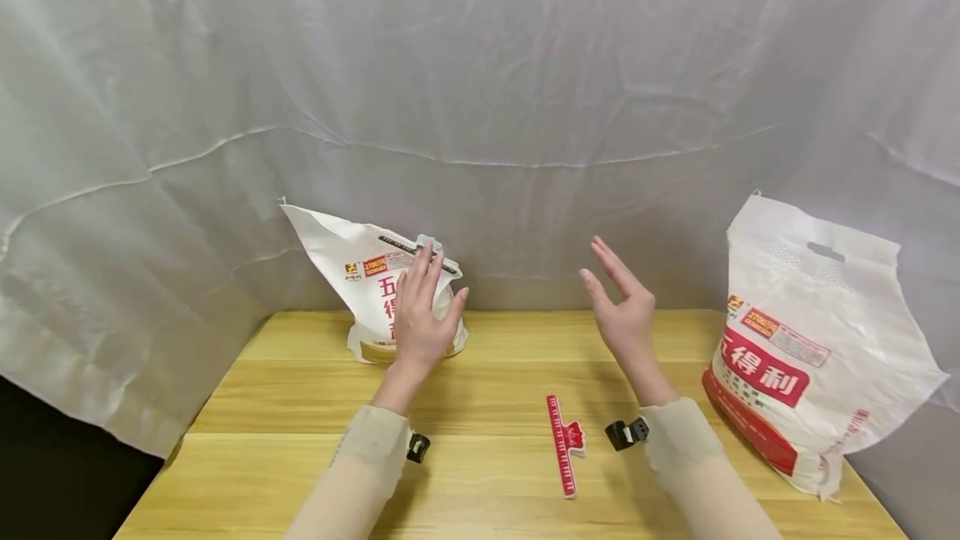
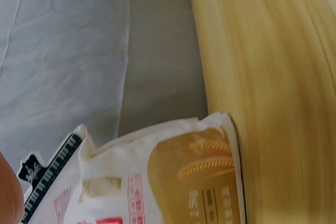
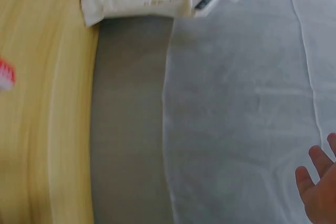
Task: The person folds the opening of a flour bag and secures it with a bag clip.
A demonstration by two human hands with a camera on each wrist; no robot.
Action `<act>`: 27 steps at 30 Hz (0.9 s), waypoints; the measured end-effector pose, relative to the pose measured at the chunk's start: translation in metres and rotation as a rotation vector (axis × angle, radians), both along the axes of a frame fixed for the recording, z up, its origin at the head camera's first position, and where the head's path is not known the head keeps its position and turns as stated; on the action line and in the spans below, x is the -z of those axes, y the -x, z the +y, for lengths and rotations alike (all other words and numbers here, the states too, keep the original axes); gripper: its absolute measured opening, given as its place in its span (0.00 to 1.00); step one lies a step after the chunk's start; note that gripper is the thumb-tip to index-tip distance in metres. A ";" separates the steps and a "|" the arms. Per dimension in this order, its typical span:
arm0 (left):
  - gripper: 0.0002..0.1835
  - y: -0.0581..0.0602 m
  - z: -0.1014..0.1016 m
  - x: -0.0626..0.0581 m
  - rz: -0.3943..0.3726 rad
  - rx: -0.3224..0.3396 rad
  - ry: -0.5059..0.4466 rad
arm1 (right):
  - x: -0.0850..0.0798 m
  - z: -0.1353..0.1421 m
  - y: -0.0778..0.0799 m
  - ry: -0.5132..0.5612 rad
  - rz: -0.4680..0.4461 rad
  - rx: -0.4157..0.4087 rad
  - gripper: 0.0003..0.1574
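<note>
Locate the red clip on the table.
Head view: the red clip lies on the wooden table, low and slightly right of centre, just left of the black camera on the right wrist.

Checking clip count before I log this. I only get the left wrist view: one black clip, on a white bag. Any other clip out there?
Observer: Yes, a red clip lies on the table.

Operator: Any second bag?

Observer: Yes, the head view shows another white bag at the table's right side.

Operator: Fingertips at my top left: is that hand holding anything?

Observer: No, that's the right hand; the head view shows it raised and empty, fingers extended.
</note>
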State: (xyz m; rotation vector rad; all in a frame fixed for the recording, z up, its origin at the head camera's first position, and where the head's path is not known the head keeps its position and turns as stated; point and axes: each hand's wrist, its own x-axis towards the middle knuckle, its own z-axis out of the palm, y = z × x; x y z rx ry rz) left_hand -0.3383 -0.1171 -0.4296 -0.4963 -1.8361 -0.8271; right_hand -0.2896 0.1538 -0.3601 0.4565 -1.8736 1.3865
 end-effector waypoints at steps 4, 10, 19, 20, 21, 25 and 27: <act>0.36 0.001 0.012 0.005 -0.008 0.001 0.020 | 0.007 0.019 -0.003 -0.005 -0.031 0.060 0.26; 0.40 0.000 0.032 0.013 -0.084 0.045 0.060 | 0.028 0.054 0.006 -0.039 -0.043 0.160 0.27; 0.41 -0.005 0.068 0.021 -0.166 0.101 0.128 | 0.040 0.097 0.001 -0.088 -0.006 0.260 0.31; 0.41 -0.005 0.072 0.021 -0.172 0.102 0.132 | 0.041 0.101 0.000 -0.098 0.012 0.272 0.31; 0.41 -0.005 0.076 0.022 -0.175 0.106 0.135 | 0.042 0.105 -0.002 -0.109 0.036 0.291 0.32; 0.41 -0.004 0.090 0.023 -0.196 0.118 0.140 | 0.040 0.117 -0.011 -0.146 0.166 0.375 0.32; 0.42 -0.004 0.098 0.023 -0.201 0.135 0.135 | 0.036 0.118 -0.018 -0.151 0.222 0.414 0.32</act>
